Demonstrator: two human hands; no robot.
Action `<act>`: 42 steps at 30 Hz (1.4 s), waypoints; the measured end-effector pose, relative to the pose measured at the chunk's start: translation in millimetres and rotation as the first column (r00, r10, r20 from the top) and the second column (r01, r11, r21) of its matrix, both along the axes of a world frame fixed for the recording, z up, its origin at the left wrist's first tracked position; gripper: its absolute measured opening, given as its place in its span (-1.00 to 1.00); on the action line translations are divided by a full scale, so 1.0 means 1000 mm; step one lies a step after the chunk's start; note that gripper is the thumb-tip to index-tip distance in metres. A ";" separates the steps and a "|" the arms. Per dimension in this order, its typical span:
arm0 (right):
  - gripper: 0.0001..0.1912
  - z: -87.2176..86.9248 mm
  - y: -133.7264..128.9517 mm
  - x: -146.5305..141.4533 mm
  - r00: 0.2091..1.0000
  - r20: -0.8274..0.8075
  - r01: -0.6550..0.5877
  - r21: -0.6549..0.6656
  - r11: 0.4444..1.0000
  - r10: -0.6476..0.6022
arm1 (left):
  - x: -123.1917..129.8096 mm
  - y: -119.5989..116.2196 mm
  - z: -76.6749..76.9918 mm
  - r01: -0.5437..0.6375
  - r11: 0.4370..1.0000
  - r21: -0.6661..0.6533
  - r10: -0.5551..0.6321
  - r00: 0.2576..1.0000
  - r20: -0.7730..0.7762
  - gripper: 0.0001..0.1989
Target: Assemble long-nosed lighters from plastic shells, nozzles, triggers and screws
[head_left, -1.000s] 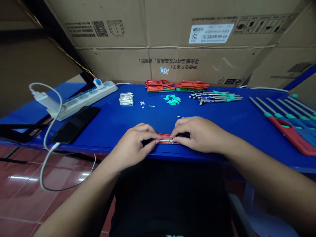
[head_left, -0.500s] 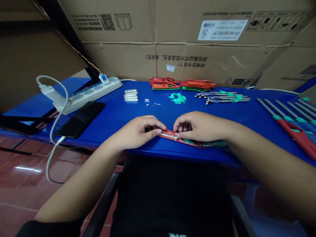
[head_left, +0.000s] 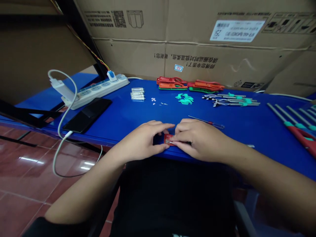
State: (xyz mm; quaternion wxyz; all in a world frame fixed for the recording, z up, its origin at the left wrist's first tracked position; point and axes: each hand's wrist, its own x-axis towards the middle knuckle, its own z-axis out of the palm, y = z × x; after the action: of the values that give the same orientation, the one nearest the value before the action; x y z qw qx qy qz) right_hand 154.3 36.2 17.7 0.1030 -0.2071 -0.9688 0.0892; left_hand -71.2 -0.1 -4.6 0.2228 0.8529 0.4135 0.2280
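Two bare hands close together near the front edge of a blue table (head_left: 116, 123). Left hand (head_left: 140, 140) open, with fingers (head_left: 160, 125) stretched out toward the right and released, and thumb (head_left: 164, 147) just beside a small red plastic piece (head_left: 168, 139); whether the thumb really touches this piece, not possible to tell. Right hand (head_left: 197, 140) curled over the same piece, fingertips (head_left: 179, 140) grasping it from the right side. Whether pressing it down or lifting it a little, not clear from this view.

Red piece between both hands, close to the near table edge, mostly covered by the fingers, with a small pale metal part (head_left: 168, 141) showing on it. By judgement, probably light and stiff moulded plastic, a little slippery on its smooth surface. Best place for taking hold: the outer edges, between thumb and fingertip, away from the metal part.

Just beyond the right hand, a thin rod with a red band (head_left: 206, 122), lying apart. Farther away, clear tubes (head_left: 137, 94), teal plastic clips (head_left: 184, 98), orange and green plastic shells (head_left: 171, 83) and wired metal rods (head_left: 232, 100). On the far right, long rods with teal collars (head_left: 293, 120) beside a red casing (head_left: 302, 140). On the left, a white power strip (head_left: 96, 90) and a black phone (head_left: 87, 115).
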 end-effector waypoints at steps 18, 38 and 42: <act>-0.85 0.014 -0.012 0.071 0.873 -0.345 0.410 0.139 0.901 -0.344 | -0.006 -0.005 -0.001 0.030 0.998 0.061 -0.030 1.000 -0.006 -0.76; -0.87 -0.038 -0.053 0.078 0.854 -0.267 0.455 -0.035 0.890 -0.447 | 0.059 -0.013 -0.008 0.026 0.972 0.235 -0.015 0.999 -0.047 -0.80; -0.87 -0.035 -0.050 0.075 0.857 -0.240 0.452 -0.077 0.889 -0.456 | 0.057 -0.008 -0.005 0.067 0.993 0.093 -0.067 0.998 0.000 -0.80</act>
State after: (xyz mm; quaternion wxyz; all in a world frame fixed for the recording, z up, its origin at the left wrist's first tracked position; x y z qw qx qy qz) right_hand 229.1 -14.2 -16.8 0.2412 -0.4174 -0.8708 0.0966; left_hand -14.1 -8.6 -9.6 0.1910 0.8754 0.3733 0.2406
